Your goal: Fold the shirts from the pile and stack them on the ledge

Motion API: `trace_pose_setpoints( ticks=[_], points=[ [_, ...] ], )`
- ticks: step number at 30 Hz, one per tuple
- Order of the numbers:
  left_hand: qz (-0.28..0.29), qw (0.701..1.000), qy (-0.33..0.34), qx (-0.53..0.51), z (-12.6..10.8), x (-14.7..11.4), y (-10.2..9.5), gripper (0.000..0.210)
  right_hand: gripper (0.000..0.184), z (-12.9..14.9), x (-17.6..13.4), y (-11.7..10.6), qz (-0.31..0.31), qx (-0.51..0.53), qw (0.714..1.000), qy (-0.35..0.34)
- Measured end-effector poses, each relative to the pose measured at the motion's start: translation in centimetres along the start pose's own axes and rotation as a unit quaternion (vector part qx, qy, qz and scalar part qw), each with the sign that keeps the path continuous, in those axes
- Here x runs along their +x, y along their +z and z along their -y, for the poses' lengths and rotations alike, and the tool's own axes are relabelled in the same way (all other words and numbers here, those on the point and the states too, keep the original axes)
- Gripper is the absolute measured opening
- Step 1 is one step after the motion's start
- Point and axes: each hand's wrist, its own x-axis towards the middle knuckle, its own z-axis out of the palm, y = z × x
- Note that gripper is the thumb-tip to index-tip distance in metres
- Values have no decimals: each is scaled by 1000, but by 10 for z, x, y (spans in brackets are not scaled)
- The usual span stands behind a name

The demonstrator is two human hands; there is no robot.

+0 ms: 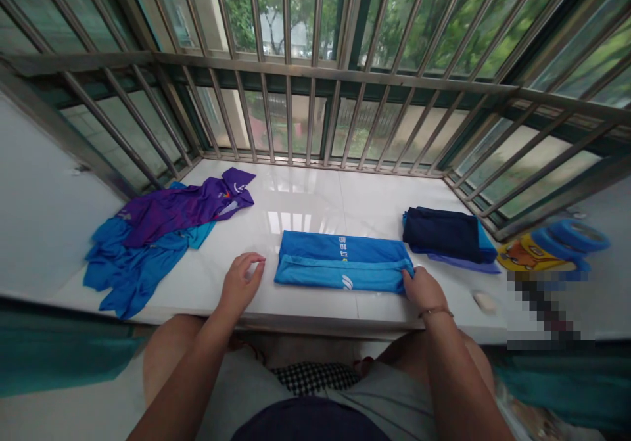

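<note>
A blue shirt [340, 261], folded into a long flat strip, lies on the white windowsill in front of me. White lettering and a white logo show on it, and a fold runs along its length. At its right end my right hand [424, 290] pinches the edge between thumb and fingers. Off the shirt's left end, my left hand [242, 282] hovers just above the sill, with a gap between thumb and curved fingers and nothing in them.
Unfolded purple [182, 208] and blue [142, 263] garments lie heaped at the left. Folded dark clothes [444, 234] are stacked at the right, near a blue and yellow jug-like container [547, 250] and a small pale object [485, 301]. Metal bars [315, 73] line the window behind the sill [315, 194].
</note>
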Motion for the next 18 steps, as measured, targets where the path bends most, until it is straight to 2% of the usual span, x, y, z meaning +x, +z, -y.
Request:
trace_pose_setpoints(
  ticks=[3,5,8,10,13,16,18],
  points=[
    [69,989,129,16,-22,-9,12,17,32,-17,11,-14,-23,12,1000,14],
    [113,973,197,30,-36,-12,25,19,26,-19,15,-20,-63,44,997,17],
    [154,957,233,84,-51,-8,43,24,21,-5,16,-23,-145,109,983,-3],
    [179,952,216,124,-55,0,51,26,18,13,14,-24,-193,142,970,-40],
    [236,950,145,141,-54,17,56,24,13,48,6,-25,-244,175,949,-96],
    [289,953,35,85,-46,30,54,28,13,93,-11,-26,-261,190,931,-172],
    [300,953,-42,28,-38,36,53,31,16,128,-29,-23,-244,178,920,-249]
  ],
)
